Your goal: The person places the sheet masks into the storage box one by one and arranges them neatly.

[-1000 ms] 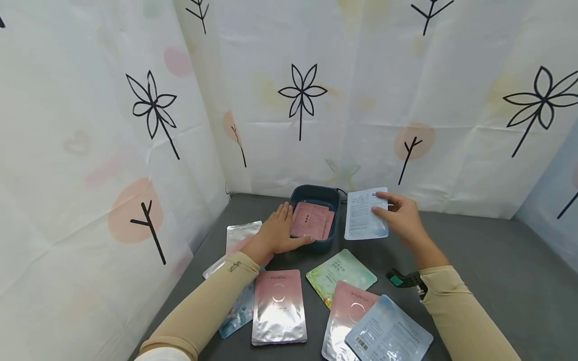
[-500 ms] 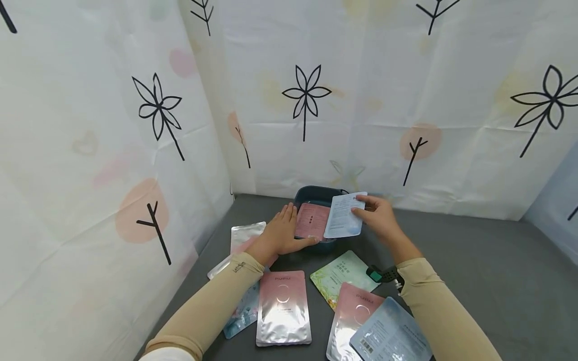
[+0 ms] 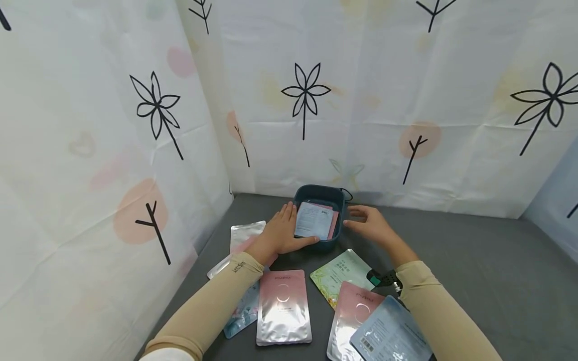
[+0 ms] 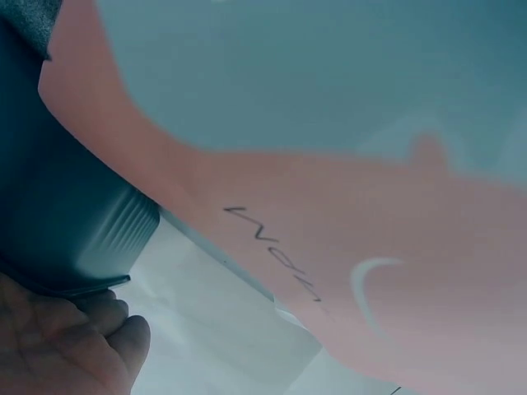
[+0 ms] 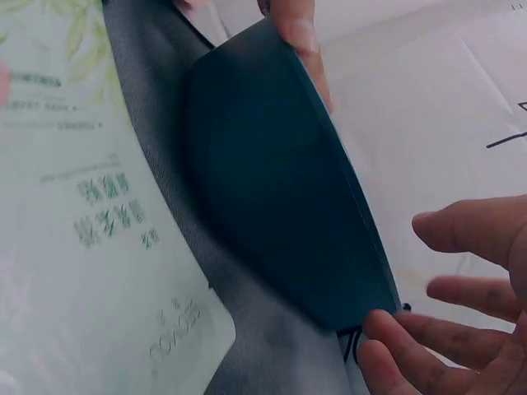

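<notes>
A dark blue plastic basket (image 3: pixel 318 188) stands near the back of the table. On top inside it lies a light blue sheet mask packet (image 3: pixel 312 220), with the edge of a pink packet (image 3: pixel 334 223) showing beneath. My left hand (image 3: pixel 282 235) rests along the basket's left side, fingers straight, thumb at the front rim; that thumb (image 5: pixel 296 25) also shows in the right wrist view. Just beside the basket's right wall, my right hand (image 3: pixel 371 225) holds nothing, its fingers apart and relaxed. In the right wrist view its fingertips (image 5: pixel 380 322) are right at the basket's rim.
In front lie a green packet (image 3: pixel 338 276), a pink-silver stack (image 3: pixel 284 308), another pink packet (image 3: pixel 349 313) and a blue one (image 3: pixel 393 328). More packets, one silver (image 3: pixel 246 233) and one blue (image 3: pixel 243 311), lie partly under the left arm. A patterned curtain (image 3: pixel 361 75) hangs behind.
My right hand has carried the light blue packet leftward, laid it in the basket over the pink ones and let it go. The left hand has stayed at the basket.
</notes>
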Tool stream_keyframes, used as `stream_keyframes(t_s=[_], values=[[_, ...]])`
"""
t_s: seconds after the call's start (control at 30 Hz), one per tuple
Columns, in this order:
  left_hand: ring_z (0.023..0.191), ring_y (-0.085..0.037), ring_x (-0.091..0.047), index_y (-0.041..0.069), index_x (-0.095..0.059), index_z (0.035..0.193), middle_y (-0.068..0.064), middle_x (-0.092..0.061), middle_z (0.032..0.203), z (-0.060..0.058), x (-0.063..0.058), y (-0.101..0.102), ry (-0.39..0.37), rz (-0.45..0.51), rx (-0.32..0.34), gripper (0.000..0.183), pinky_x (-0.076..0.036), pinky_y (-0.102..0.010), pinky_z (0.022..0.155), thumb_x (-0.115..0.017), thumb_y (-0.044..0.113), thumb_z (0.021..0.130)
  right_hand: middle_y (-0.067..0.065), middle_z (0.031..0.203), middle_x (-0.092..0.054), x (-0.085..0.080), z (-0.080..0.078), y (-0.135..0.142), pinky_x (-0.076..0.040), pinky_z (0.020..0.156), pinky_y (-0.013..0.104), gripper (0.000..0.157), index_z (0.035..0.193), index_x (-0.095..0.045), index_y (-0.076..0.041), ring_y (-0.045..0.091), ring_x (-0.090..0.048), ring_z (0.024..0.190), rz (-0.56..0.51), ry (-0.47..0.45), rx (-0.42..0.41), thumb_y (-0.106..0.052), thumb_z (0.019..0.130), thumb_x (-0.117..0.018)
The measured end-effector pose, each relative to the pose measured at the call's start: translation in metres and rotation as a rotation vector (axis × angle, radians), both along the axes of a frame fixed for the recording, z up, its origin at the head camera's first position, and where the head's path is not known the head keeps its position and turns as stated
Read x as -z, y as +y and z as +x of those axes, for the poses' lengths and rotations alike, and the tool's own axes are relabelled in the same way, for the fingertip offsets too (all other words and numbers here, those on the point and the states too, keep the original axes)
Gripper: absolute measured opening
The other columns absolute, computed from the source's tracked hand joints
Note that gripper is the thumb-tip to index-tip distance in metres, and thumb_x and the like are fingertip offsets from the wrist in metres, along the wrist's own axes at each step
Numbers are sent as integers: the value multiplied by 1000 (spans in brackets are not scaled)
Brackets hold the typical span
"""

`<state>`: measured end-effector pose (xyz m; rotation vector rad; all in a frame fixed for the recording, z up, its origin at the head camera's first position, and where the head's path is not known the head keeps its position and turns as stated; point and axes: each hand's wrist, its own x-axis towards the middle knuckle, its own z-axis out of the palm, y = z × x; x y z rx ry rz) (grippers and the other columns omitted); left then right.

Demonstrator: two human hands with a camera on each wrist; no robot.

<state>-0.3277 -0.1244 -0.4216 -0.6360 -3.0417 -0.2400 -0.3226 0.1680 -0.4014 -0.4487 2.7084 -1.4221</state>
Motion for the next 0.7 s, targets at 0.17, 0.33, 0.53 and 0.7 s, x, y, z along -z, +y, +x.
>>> stream_keyframes(t_s=[0.17, 0.33, 0.53, 0.7], values=[[166, -37, -17, -5, -17, 168, -25, -17, 176, 1, -3, 0, 18, -6, 9, 122, -25, -51, 132, -45, 87, 92, 31, 144, -61, -3, 7, 7, -59, 98, 55, 51, 144, -60, 5, 49, -65, 126, 74, 30, -17, -25, 104, -68], [165, -37, -17, -6, -17, 167, -25, -16, 176, 3, -5, 0, 11, -4, 5, 122, -24, -51, 133, -46, 86, 93, 29, 137, -67, -4, 17, 19, -62, 94, 52, 47, 139, -64, 6, 44, -70, 118, 131, 46, -62, -24, 103, -69], [165, -38, -17, -6, -16, 167, -25, -15, 176, 3, -7, 0, 8, -14, 9, 122, -24, -51, 133, -47, 86, 93, 29, 132, -69, -6, 38, 37, -63, 89, 50, 47, 136, -65, 8, 41, -72, 112, 184, 59, -113, -23, 102, -72], [166, -37, -17, -5, -16, 167, -25, -16, 176, 2, -5, -1, 3, -10, 12, 122, -24, -51, 133, -46, 86, 92, 26, 130, -71, -6, 60, 52, -63, 88, 47, 44, 134, -67, 7, 37, -73, 110, 240, 103, -192, -22, 102, -73]])
